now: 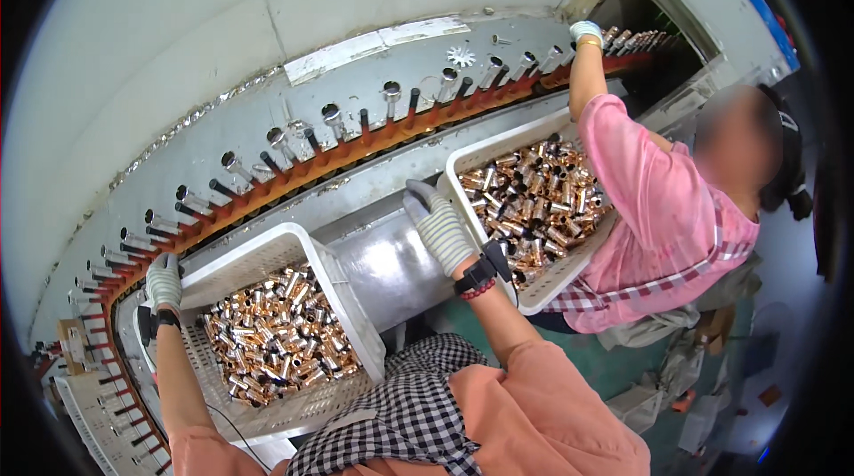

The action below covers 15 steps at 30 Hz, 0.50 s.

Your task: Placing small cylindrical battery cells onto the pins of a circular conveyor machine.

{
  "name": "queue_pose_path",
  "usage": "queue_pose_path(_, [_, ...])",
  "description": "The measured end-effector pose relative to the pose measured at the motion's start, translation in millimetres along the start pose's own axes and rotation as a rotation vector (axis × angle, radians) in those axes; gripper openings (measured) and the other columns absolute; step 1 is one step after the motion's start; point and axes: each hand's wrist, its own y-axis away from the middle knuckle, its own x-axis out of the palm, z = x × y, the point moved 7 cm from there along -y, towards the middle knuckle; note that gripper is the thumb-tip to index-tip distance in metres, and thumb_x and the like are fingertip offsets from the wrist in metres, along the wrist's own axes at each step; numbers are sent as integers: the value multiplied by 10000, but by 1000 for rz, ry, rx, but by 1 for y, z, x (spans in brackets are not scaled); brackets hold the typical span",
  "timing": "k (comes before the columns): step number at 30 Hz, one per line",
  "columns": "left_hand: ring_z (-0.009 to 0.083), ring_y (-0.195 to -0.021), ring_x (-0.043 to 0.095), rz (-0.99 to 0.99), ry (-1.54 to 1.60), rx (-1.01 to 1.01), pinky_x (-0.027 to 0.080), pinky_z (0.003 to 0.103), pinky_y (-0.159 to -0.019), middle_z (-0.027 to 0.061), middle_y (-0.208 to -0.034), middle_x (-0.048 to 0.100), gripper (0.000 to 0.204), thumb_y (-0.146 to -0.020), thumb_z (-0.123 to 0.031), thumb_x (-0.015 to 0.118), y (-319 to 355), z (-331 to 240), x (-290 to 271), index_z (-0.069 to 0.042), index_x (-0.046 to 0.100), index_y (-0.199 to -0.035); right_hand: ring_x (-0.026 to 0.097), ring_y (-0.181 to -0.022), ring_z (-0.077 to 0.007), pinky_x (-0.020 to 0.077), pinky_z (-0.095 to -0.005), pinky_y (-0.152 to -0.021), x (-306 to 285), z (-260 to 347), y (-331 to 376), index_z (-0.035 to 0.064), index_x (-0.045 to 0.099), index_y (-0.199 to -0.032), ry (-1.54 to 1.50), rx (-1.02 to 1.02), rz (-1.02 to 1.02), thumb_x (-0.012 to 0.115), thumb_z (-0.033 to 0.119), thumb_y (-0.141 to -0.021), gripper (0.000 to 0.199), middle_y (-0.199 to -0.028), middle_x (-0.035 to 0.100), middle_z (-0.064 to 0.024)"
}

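My left hand [163, 284], in a striped glove with grey fingertips, is beside the conveyor's pegs, at the far left corner of a white plastic basket [334, 267]. Its fingers are bunched together, and what they hold, if anything, is hidden. Many short copper-coloured and silvery metal tubes [280, 334] fill that basket. My right hand [438, 225], gloved alike, is over a bare metal surface [378, 254], next to a second white basket [456, 196] of similar tubes. Its fingers are apart, with nothing visible in them. Silvery metal cups [331, 116] sit tilted on pegs along the conveyor.
The curved conveyor [294, 175], with red-based black pegs, runs along a pale wall from lower left to a dark opening [663, 13] at upper right. A co-worker in a pink top [649, 200] sits at my right, one gloved hand [585, 30] at the conveyor.
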Motion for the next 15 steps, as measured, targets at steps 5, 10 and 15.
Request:
queue_pose_path(5, [225, -614, 627, 20, -31, 26, 472, 389, -625, 148, -705, 686, 350, -967, -306, 582, -6, -1, 9, 9, 730, -1000, 653, -1175, -264, 483, -344, -1034, -1, -17, -2, -11, 661, -1276, -3, 35, 20, 635, 207, -1007, 347, -1225, 706, -181])
queue_pose_path(10, [198, -586, 605, 48, 79, -53, 462, 379, -605, 130, -684, 673, 340, -971, -299, 577, -10, 19, 12, 8, 724, -966, 660, -1153, -246, 488, -332, -1020, -3, -20, -8, -12, 679, -1238, -23, 19, 20, 632, 200, -1007, 317, -1207, 715, -166])
queue_pose_path(15, [182, -577, 587, 21, 58, 3, 459, 375, -595, 115, -666, 656, 330, -976, -282, 573, -4, -4, 14, 12, 721, -959, 668, -1107, -232, 492, -325, -1004, -10, -21, -5, -16, 685, -1224, -17, 12, -5, 624, 203, -1009, 313, -1161, 725, -158])
